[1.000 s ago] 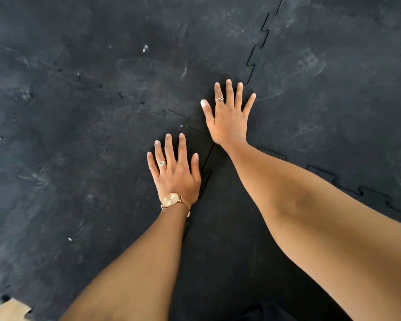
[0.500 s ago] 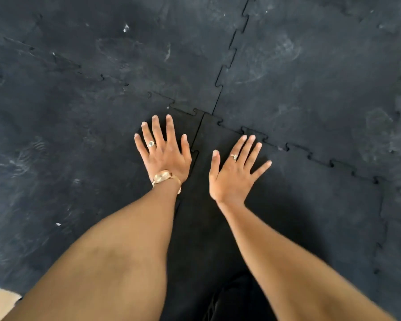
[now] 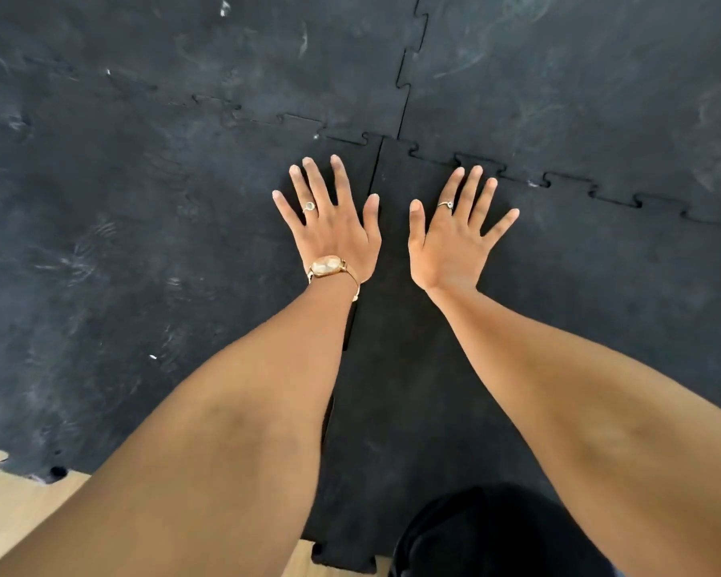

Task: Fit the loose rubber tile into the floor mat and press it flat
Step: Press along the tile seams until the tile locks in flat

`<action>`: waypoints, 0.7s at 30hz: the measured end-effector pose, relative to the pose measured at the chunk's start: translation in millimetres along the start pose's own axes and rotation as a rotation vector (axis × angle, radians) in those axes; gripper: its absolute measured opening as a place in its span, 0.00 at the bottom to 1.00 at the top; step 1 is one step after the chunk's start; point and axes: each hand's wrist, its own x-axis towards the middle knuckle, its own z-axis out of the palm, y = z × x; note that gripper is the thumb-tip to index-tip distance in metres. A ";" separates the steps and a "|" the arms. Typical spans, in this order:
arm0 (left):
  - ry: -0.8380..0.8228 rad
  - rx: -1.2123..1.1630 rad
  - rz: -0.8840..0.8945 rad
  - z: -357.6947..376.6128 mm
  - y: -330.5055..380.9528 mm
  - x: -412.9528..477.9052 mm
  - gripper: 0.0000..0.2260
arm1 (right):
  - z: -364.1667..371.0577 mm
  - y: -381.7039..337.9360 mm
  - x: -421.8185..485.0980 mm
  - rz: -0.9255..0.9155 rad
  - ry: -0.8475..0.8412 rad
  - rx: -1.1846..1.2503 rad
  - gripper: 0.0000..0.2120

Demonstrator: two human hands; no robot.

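Note:
The darker black rubber tile (image 3: pixel 579 285) lies in the near right part of the black interlocking floor mat (image 3: pixel 142 202), its toothed edges meshed with neighbours along the top and left seams. My left hand (image 3: pixel 334 226), with a ring and a gold watch, rests flat with fingers spread on the tile left of the vertical seam (image 3: pixel 373 177), thumb at the seam. Flat on the darker tile just right of that seam lies my right hand (image 3: pixel 450 239), fingers spread, fingertips near the top jigsaw seam. Neither hand holds anything.
Four tiles meet at a corner (image 3: pixel 392 137) just beyond my fingers. Light wooden floor (image 3: pixel 13 505) shows at the near left and at the bottom edge. A dark clothed knee (image 3: pixel 488 535) sits on the tile near the bottom.
My right hand has come back from beyond the four-tile corner to the near tile beside my left hand. The left hand stays flat by the seam. The view has shifted.

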 end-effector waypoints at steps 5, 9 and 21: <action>0.020 -0.029 0.013 5.0 -1.0 3.9 0.34 | 4.2 -0.5 -32.9 0.019 0.060 0.060 0.30; -0.002 -0.022 0.008 0.7 -1.0 1.7 0.35 | 16.1 -6.0 -103.8 0.098 0.063 0.082 0.29; 0.007 -0.005 -0.005 -1.5 -52.3 -89.3 0.32 | 12.0 -3.2 -105.2 0.056 0.100 0.192 0.24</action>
